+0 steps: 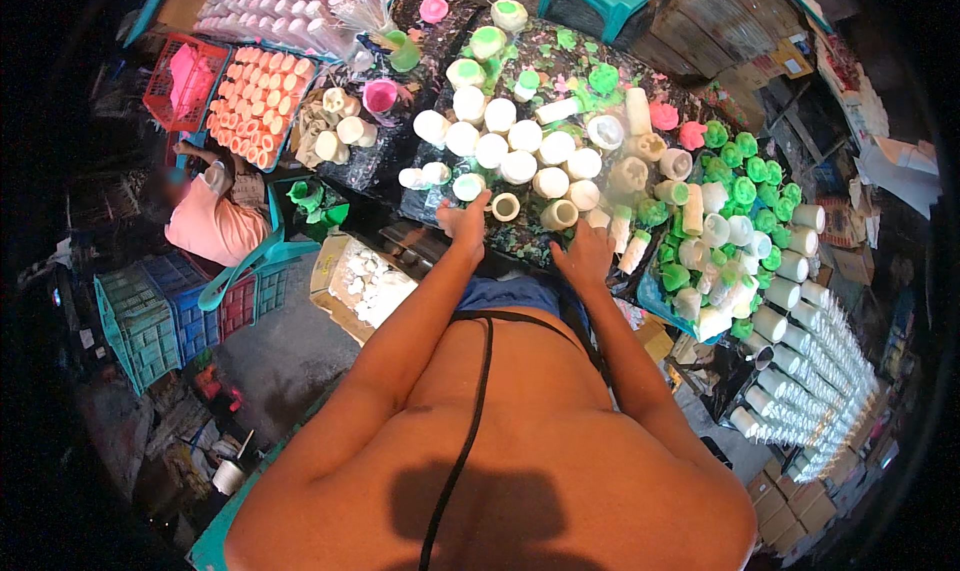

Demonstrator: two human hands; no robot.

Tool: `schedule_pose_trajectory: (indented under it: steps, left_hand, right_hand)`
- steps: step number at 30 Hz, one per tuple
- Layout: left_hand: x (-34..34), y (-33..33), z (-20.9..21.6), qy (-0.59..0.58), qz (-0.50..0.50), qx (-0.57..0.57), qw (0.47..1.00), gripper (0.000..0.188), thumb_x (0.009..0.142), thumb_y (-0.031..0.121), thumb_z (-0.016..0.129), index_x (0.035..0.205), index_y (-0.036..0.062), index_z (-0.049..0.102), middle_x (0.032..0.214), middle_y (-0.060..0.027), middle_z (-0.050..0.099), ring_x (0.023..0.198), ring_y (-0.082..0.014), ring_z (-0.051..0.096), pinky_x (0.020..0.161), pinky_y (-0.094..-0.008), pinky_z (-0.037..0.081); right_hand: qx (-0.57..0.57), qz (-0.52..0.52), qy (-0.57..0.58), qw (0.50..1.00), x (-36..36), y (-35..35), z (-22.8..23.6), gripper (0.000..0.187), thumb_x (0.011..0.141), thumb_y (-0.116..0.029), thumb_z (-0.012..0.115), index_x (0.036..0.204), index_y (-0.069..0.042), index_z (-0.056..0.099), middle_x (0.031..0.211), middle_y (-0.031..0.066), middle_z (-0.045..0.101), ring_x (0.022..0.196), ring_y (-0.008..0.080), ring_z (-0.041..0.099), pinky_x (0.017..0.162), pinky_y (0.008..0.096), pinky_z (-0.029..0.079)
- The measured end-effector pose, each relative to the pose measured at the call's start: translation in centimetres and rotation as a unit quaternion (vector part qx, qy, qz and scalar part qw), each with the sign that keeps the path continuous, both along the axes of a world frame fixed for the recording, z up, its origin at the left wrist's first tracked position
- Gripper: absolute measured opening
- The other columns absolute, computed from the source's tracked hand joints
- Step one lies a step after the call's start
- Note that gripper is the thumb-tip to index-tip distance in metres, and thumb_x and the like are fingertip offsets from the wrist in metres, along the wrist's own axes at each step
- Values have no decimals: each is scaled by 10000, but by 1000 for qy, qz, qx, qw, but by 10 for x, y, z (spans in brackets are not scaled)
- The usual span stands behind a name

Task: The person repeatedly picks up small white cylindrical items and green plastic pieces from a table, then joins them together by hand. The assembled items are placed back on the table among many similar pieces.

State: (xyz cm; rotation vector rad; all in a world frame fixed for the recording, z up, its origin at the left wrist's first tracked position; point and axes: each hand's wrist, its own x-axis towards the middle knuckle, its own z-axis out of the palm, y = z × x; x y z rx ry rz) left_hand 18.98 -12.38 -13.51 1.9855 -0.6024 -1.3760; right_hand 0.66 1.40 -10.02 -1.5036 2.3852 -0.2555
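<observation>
My left hand (465, 225) is at the near edge of a dark, paint-spattered worktable, its thumb and fingers apart. Just beyond its fingertips stands a white plaster mould (468, 187) with a pale green top. A hollow cream mould (505, 207) is beside the thumb. My right hand (588, 258) rests at the same edge, thumb spread away from the fingers. Its fingertips are close to a small whitish piece (597, 219); whether they touch it I cannot tell. Another hollow cream mould (559, 214) stands between the hands, nearer the right one.
White round moulds (520, 166) crowd the table ahead. Green moulded pieces (745, 191) pile up at right, past which white cylinders (785, 326) stand in rows. A cardboard box (335, 286) of white scraps is at left. Another person (215, 211) sits beyond stacked crates (140, 316).
</observation>
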Motion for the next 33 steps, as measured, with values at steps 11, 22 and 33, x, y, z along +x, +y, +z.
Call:
schedule_pose_trajectory:
  steps: [11,22,33]
  left_hand:
    - [2,-3,0,-169,-143,-134,966,704,785,242,870,1334,12,493,1276,-200,488,1189,-365,505,1024,-475,430]
    - [8,17,74,-203,-169,-362,894,527,727,132,869,1183,19,630,1107,-138,551,1043,-301,567,905,-406,483]
    - [-86,34,183,-15,-342,-490,802,597,683,10,810,1253,32,633,1153,-109,505,1097,-238,523,959,-349,443]
  right_hand:
    - [-13,34,-8,999,-8,26,15,601,764,-385,821,1207,-28,629,1072,134,709,1077,341,579,952,485,387]
    - [-131,83,-250,956,-5,1,63,324,899,-235,740,1145,-42,654,1054,136,703,1066,285,622,931,429,454]
    - [-265,8,-680,683,-23,-49,110,729,1052,-474,501,1601,-51,277,1634,142,317,1510,253,281,1220,393,230]
